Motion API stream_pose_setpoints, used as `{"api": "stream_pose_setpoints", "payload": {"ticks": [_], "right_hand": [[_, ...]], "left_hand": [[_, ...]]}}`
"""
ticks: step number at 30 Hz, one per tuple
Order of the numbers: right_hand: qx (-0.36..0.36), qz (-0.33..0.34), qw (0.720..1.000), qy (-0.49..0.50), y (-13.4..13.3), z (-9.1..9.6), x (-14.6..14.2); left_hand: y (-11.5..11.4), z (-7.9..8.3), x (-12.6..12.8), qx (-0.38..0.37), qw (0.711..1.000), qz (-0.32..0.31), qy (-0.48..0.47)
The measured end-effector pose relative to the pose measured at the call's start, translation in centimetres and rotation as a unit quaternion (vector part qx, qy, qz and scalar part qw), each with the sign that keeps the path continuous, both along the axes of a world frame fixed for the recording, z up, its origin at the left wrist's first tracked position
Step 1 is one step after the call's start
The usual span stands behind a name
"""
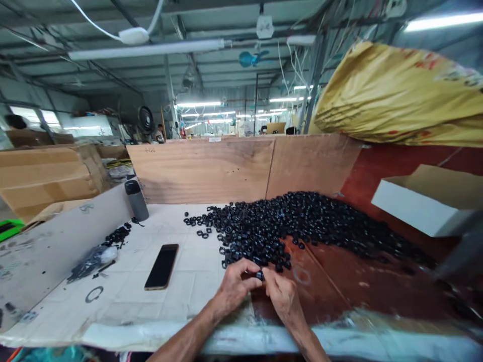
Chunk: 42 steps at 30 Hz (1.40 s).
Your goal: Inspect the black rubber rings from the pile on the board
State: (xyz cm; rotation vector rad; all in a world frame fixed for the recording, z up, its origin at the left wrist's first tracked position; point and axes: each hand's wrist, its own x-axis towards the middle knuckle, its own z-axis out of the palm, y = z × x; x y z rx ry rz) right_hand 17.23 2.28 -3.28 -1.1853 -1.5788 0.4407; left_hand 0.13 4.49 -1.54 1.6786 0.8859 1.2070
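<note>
My left hand point(237, 283) pinches a small black ring-like part point(260, 275) between thumb and fingers, close to the front of the table. My right hand point(281, 291) meets it there, its fingers closed at the part's right side. Whether the right fingers hold a second small piece is hidden. Just beyond both hands spreads a large heap of similar black parts point(256, 229), running back and off to the right.
A phone point(161, 267) lies left of my hands, with a grey bottle point(136, 201) behind it. Further left are a plastic bag point(86, 262) and small black pieces point(118, 235). Wooden boards point(204, 171) wall the back. A white box point(418, 206) stands right, below a yellow sack point(400, 95).
</note>
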Motion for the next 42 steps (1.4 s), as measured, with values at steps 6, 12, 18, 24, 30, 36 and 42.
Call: {"api": "stream_pose_setpoints", "payload": {"ticks": [6, 12, 18, 24, 30, 36, 42], "right_hand": [[0.019, 0.019, 1.000, -0.012, -0.2, -0.1, 0.0], [0.027, 0.030, 0.999, 0.030, 0.5, -0.9, 0.1], [-0.018, 0.072, 0.992, 0.099, -1.3, 0.4, 0.2], [-0.134, 0.049, 0.983, 0.116, -6.3, 1.0, -0.5], [-0.033, 0.062, 0.995, 0.067, -9.6, 1.4, -0.8], [-0.191, 0.094, 0.967, 0.142, -11.1, 0.2, -0.9], [-0.043, -0.024, 0.998, -0.035, -5.2, 0.9, 3.3]], "left_hand": [[0.2, -0.6, 0.2, -0.022, 0.999, 0.038, -0.032], [0.7, -1.3, 0.0, -0.016, 0.999, 0.038, -0.034], [-1.2, 1.2, 0.1, -0.047, 0.999, -0.005, -0.011], [-6.3, 1.6, -0.7, 0.031, 0.997, -0.041, 0.054], [-10.0, -0.4, -0.3, -0.122, 0.991, 0.006, -0.059], [-11.5, -0.2, -1.2, -0.005, 0.999, 0.015, 0.044], [-6.5, 2.3, -2.8, -0.023, 0.964, -0.082, 0.251]]}}
